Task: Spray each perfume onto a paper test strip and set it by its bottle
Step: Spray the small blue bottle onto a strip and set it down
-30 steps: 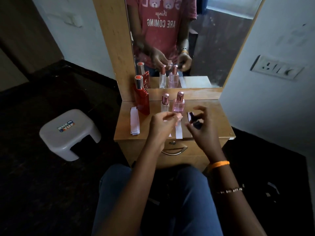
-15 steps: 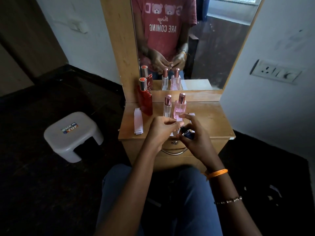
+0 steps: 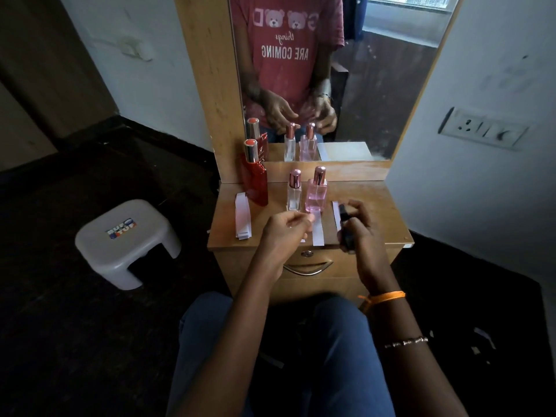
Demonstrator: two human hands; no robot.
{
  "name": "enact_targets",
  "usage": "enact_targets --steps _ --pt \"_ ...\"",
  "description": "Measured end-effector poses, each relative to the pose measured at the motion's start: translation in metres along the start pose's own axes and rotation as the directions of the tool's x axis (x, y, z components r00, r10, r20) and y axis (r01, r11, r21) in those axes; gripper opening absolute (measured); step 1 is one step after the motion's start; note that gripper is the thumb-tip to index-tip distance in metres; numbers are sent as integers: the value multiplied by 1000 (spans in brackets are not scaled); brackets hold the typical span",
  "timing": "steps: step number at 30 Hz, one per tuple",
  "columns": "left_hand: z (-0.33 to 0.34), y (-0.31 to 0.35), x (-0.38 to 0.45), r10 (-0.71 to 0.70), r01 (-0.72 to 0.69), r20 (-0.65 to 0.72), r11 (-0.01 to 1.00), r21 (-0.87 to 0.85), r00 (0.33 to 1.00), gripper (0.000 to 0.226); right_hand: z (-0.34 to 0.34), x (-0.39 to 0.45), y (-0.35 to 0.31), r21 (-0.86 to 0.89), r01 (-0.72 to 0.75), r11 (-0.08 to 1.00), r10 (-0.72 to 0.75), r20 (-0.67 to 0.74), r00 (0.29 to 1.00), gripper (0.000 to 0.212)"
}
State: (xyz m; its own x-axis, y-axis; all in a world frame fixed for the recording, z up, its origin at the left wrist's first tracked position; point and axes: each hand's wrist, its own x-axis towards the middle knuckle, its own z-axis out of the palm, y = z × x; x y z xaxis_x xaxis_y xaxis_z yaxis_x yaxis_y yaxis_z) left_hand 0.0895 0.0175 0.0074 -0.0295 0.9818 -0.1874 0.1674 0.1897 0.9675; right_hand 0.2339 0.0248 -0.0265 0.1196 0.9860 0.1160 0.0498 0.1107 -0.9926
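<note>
Now right hand (image 3: 358,227) clasps dark spray bottle (image 3: 346,228), shifted right of pink perfume bottle (image 3: 316,194); left hand (image 3: 285,230) loosely curled, withdrawn.

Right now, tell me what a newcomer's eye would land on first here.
First the two hands over the front of the wooden dressing table: the right hand grips a small dark bottle, the left hand hovers beside it with fingers curled. Behind them stand a tall red bottle, a clear bottle and a pink bottle. White paper strips lie at the left.
</note>
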Motion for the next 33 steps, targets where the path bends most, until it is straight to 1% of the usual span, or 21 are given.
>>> enact_targets --steps 4,8,14,21,24,28,33 --pt "3 -5 1 11 -11 -6 1000 26 1000 23 -11 25 -10 -42 61 997 -62 -22 998 46" --pt "5 -9 0 5 -5 -11 1000 12 1000 23 -15 52 -9 -152 154 976 -162 -40 986 62" --pt "4 -10 0 -2 2 -3 1000 13 1000 22 -12 72 3 -197 160 967 -160 17 987 62" --pt "1 -11 1 0 0 5 1000 -7 1000 21 -9 77 14 -194 133 972 -129 34 991 60" --pt "1 -11 1 -5 5 11 1000 -19 1000 18 -10 78 17 -210 123 970 -121 21 992 60" --pt "0 -12 0 -2 2 25 1000 -7 1000 18 -11 76 18 -178 101 979 -103 1 995 61" --pt "-5 -12 -2 6 -6 15 1000 0 1000 15 -12 66 18 -161 158 974 -168 -48 985 59"
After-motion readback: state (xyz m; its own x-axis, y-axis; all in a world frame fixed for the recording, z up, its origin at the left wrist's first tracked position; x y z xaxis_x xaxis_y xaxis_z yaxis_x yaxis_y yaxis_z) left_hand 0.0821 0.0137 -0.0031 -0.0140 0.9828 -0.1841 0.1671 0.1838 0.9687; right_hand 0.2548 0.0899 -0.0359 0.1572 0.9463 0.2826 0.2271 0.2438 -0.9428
